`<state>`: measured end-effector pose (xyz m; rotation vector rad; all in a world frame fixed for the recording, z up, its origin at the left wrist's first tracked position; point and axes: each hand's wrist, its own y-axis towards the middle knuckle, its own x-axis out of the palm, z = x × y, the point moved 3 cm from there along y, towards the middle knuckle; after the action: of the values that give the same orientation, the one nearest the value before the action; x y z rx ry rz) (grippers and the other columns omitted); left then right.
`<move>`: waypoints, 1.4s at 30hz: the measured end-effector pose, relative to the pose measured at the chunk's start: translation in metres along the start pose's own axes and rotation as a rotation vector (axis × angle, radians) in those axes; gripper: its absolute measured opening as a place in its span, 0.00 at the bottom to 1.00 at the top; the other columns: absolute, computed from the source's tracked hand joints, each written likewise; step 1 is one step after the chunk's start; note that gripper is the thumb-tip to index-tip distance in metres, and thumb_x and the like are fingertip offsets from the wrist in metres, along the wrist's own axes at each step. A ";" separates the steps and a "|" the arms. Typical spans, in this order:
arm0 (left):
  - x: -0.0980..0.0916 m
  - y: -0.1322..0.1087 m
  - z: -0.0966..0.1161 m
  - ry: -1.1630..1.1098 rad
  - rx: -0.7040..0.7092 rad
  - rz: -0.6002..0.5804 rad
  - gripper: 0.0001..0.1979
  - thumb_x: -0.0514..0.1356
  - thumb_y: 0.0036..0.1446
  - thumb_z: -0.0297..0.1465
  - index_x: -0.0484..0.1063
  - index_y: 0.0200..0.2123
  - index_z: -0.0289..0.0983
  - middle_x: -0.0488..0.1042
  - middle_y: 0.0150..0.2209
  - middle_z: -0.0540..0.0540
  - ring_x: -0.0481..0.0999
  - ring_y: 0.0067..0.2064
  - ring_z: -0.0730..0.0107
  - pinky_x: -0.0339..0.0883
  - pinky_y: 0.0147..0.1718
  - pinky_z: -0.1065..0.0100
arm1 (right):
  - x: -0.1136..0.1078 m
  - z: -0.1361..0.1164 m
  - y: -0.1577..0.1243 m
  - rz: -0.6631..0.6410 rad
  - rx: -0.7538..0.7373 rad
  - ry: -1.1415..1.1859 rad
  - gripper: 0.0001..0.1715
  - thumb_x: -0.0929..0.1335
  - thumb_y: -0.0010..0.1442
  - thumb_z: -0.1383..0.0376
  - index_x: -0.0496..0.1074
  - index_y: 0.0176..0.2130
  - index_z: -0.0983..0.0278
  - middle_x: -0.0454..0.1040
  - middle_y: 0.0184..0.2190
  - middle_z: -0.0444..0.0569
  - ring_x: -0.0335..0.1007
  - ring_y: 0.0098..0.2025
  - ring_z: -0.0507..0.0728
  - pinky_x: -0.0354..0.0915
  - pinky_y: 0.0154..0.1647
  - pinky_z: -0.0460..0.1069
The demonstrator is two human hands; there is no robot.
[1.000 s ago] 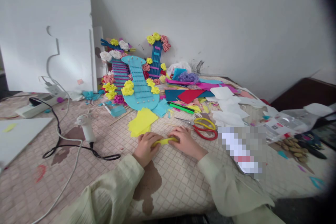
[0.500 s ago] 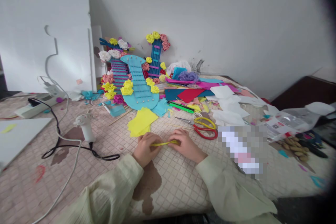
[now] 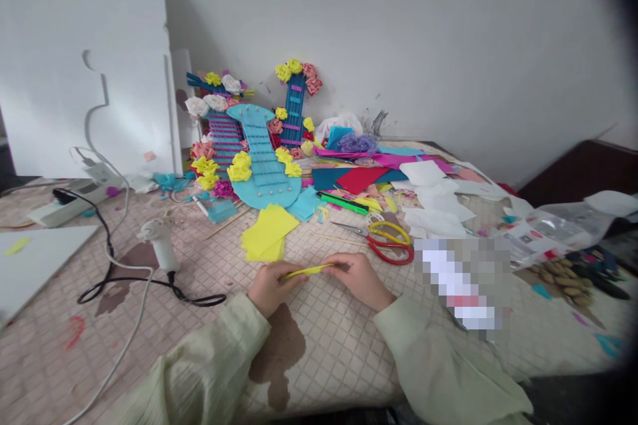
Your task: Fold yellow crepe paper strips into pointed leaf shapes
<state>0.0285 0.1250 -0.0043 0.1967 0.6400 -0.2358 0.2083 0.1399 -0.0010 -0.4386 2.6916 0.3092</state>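
Pinched between both hands, a narrow yellow paper strip (image 3: 305, 271) stretched just above the tiled tabletop (image 3: 323, 345); the left hand (image 3: 268, 287) gripped its left end and the right hand (image 3: 357, 277) its right end, fingers pressed together. Beyond them lay a stack of yellow paper sheets (image 3: 268, 231) and 1 pair of red-and-yellow scissors (image 3: 386, 242). To the left stood a white glue gun (image 3: 158, 242).
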 end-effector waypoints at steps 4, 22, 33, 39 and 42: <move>0.001 -0.003 -0.004 -0.023 -0.035 -0.032 0.11 0.55 0.51 0.37 0.75 0.30 0.39 0.76 0.29 0.50 0.72 0.29 0.71 0.62 0.28 0.73 | -0.001 -0.002 -0.001 -0.006 0.001 -0.003 0.08 0.67 0.50 0.62 0.75 0.30 0.63 0.76 0.28 0.46 0.70 0.31 0.54 0.65 0.32 0.47; -0.008 -0.017 -0.005 -0.095 -0.071 -0.031 0.15 0.53 0.51 0.38 0.75 0.24 0.37 0.74 0.22 0.48 0.70 0.24 0.72 0.63 0.25 0.74 | 0.000 -0.003 -0.001 -0.010 0.098 0.189 0.08 0.67 0.49 0.64 0.74 0.31 0.65 0.75 0.28 0.47 0.70 0.31 0.53 0.65 0.32 0.46; -0.004 -0.017 -0.007 -0.117 -0.070 0.050 0.18 0.51 0.51 0.41 0.72 0.23 0.34 0.73 0.19 0.47 0.69 0.22 0.72 0.62 0.22 0.73 | -0.010 0.012 0.004 0.071 0.084 0.208 0.13 0.68 0.47 0.59 0.73 0.31 0.66 0.74 0.25 0.47 0.69 0.26 0.52 0.66 0.29 0.47; -0.003 -0.011 0.006 0.103 0.124 0.147 0.14 0.53 0.50 0.36 0.70 0.38 0.35 0.74 0.32 0.46 0.68 0.26 0.73 0.63 0.28 0.71 | -0.009 0.007 0.004 0.048 0.034 0.151 0.13 0.69 0.46 0.59 0.73 0.29 0.67 0.74 0.25 0.47 0.69 0.26 0.52 0.66 0.29 0.47; 0.002 -0.010 0.002 0.033 0.161 0.111 0.11 0.51 0.52 0.32 0.68 0.36 0.35 0.73 0.33 0.46 0.67 0.25 0.76 0.63 0.27 0.72 | -0.008 0.007 0.005 0.032 0.022 0.126 0.14 0.68 0.46 0.58 0.73 0.30 0.68 0.74 0.26 0.48 0.69 0.26 0.52 0.66 0.29 0.47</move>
<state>0.0283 0.1145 -0.0044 0.3901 0.6414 -0.1772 0.2157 0.1480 -0.0032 -0.4215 2.8243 0.2693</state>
